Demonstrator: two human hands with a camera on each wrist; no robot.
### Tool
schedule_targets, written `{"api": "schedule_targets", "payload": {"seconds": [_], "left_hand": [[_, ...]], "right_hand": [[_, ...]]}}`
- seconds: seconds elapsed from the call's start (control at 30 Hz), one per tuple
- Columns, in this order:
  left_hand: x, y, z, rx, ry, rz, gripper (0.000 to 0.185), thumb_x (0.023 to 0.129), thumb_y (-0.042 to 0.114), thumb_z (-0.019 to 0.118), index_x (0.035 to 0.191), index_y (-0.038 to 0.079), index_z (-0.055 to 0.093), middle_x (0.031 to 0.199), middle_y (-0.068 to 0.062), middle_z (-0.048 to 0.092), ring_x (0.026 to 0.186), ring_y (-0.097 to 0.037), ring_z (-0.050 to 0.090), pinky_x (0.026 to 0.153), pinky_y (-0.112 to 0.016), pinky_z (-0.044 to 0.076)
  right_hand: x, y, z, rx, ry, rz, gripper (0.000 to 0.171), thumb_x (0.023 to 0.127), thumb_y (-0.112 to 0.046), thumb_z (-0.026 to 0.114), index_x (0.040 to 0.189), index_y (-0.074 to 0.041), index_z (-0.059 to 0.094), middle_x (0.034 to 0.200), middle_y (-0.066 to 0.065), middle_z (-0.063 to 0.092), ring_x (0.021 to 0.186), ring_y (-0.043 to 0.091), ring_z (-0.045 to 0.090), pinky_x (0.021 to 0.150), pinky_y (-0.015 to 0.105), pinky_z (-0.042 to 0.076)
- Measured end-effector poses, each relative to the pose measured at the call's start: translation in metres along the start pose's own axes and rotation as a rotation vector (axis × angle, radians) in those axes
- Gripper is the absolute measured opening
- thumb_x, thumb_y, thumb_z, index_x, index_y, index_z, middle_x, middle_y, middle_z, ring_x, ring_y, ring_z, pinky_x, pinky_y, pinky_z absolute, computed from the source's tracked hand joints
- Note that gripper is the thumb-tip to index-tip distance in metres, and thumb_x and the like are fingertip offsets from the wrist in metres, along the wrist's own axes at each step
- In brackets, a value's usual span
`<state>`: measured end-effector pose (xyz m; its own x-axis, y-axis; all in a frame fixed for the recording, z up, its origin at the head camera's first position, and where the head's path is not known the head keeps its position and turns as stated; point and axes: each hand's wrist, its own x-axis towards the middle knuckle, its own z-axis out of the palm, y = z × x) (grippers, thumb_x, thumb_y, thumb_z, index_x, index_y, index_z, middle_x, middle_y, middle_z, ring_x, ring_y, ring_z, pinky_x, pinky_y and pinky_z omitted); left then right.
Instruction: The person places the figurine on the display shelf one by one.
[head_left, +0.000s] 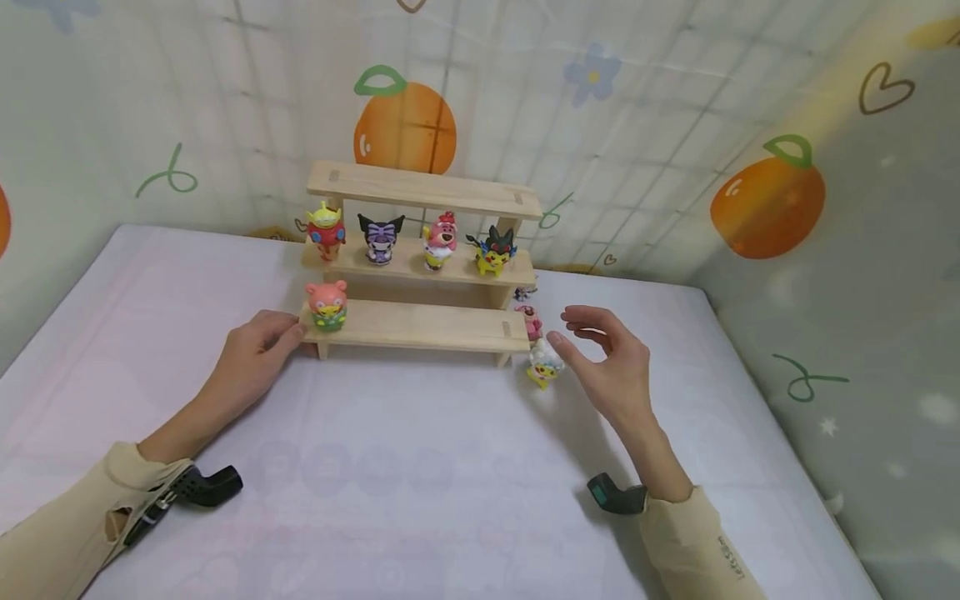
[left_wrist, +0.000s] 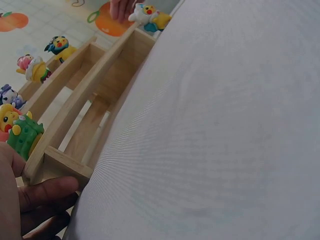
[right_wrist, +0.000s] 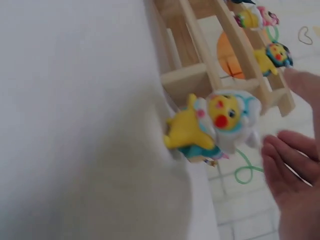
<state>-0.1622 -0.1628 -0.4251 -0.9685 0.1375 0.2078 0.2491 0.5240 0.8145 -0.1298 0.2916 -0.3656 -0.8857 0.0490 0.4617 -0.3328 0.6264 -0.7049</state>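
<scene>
My left hand (head_left: 253, 360) grips the left end of the lowest tier of a light wooden three-tier display stand (head_left: 427, 327). In the left wrist view, its fingers (left_wrist: 50, 192) lie against the end support. Right beside that hand, a pink-hooded figurine in green (head_left: 327, 308) stands on the lowest tier. My right hand (head_left: 618, 367) is held off the stand's right end, fingers bent loosely, with nothing in it. Closest to it is a yellow figurine with a white hood (right_wrist: 215, 120), standing on the table. The fingers and that figurine look apart.
On the middle tier stand a red-and-blue figurine (head_left: 326, 231), a purple-black one (head_left: 381, 239), a pink bear (head_left: 440, 240) and a yellow one with a black hood (head_left: 494, 252). Behind the white-hooded figurine are a pink figurine (head_left: 529, 322) and a partly hidden one (head_left: 525, 293). A patterned curtain (head_left: 637, 167) hangs behind.
</scene>
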Motion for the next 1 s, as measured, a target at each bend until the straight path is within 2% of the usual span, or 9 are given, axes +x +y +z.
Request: {"api": "schedule_targets", "payload": {"seconds": [0.1, 0.2, 0.33, 0.43, 0.67, 1.0], "left_hand": [[0.001, 0.000, -0.001, -0.001, 0.003, 0.002, 0.033, 0.109, 0.024, 0.055, 0.110, 0.000, 0.077, 0.126, -0.021, 0.068, 0.125, -0.035, 0.060, 0.105, -0.055, 0.043], [0.001, 0.000, -0.002, 0.001, 0.000, 0.003, 0.034, 0.109, 0.024, 0.055, 0.113, -0.001, 0.077, 0.127, -0.022, 0.068, 0.127, -0.037, 0.059, 0.106, -0.057, 0.043], [0.002, 0.001, -0.001, 0.000, -0.006, -0.004, 0.036, 0.110, 0.026, 0.055, 0.115, -0.002, 0.076, 0.126, -0.022, 0.068, 0.126, -0.038, 0.059, 0.106, -0.057, 0.043], [0.000, 0.001, -0.001, 0.000, -0.010, -0.016, 0.036, 0.110, 0.026, 0.054, 0.116, -0.002, 0.076, 0.128, -0.022, 0.067, 0.126, -0.038, 0.059, 0.106, -0.058, 0.043], [0.000, 0.000, -0.001, -0.001, -0.009, -0.011, 0.035, 0.110, 0.026, 0.055, 0.113, -0.001, 0.077, 0.126, -0.022, 0.068, 0.126, -0.037, 0.059, 0.106, -0.057, 0.043], [0.000, 0.000, -0.001, 0.003, -0.019, -0.023, 0.036, 0.110, 0.026, 0.054, 0.119, -0.002, 0.075, 0.131, -0.023, 0.066, 0.130, -0.039, 0.057, 0.111, -0.061, 0.042]], "right_hand": [[0.003, 0.003, -0.004, 0.010, -0.102, -0.012, 0.042, 0.089, -0.016, 0.087, 0.127, -0.009, 0.070, 0.124, 0.006, 0.073, 0.111, 0.021, 0.067, 0.103, 0.027, 0.053], [0.004, 0.006, -0.007, -0.034, -0.182, 0.003, 0.046, 0.087, -0.022, 0.089, 0.127, -0.012, 0.070, 0.124, 0.002, 0.072, 0.113, 0.017, 0.066, 0.104, 0.033, 0.054], [0.003, 0.011, -0.008, -0.105, -0.252, 0.034, 0.057, 0.084, -0.029, 0.092, 0.132, -0.013, 0.067, 0.122, 0.001, 0.073, 0.114, 0.017, 0.067, 0.101, 0.044, 0.057], [0.001, 0.014, -0.007, -0.122, -0.298, 0.058, 0.059, 0.083, -0.031, 0.093, 0.132, -0.013, 0.066, 0.121, 0.001, 0.074, 0.113, 0.017, 0.067, 0.098, 0.047, 0.058], [0.000, 0.021, -0.005, -0.117, -0.341, 0.033, 0.048, 0.080, -0.022, 0.095, 0.120, -0.013, 0.071, 0.118, 0.002, 0.074, 0.105, 0.016, 0.065, 0.093, 0.044, 0.061], [0.000, 0.024, -0.005, -0.171, -0.406, 0.057, 0.054, 0.077, -0.020, 0.097, 0.124, -0.013, 0.070, 0.122, 0.005, 0.073, 0.108, 0.023, 0.068, 0.092, 0.044, 0.061]]}}
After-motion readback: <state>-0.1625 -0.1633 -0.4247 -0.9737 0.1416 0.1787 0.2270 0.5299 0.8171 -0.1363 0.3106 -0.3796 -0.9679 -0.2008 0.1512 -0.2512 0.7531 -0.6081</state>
